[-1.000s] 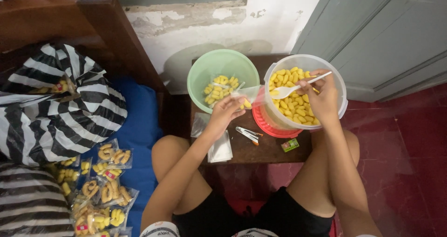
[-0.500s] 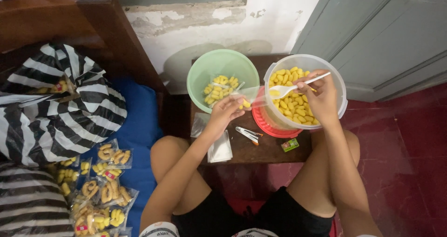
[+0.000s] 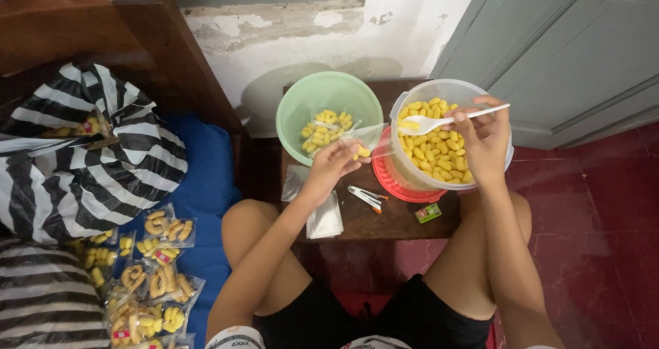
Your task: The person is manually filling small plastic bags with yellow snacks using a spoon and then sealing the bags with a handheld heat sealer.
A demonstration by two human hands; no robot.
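Head cam: green bowl (image 3: pixel 329 102), stapler (image 3: pixel 366 198), packed snack bags (image 3: pixel 154 273) nearby.

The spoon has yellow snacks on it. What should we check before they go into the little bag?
1. White spoon loaded with a yellow snack: ok.
2. Right hand grips the handle: ok.
3. Left hand holds the small clear bag: ok.
4. Bag mouth open toward the spoon: cannot tell.
5. Spoon above the clear tub, so spills fall back in: ok.
6. Wooden table steady: cannot tell.
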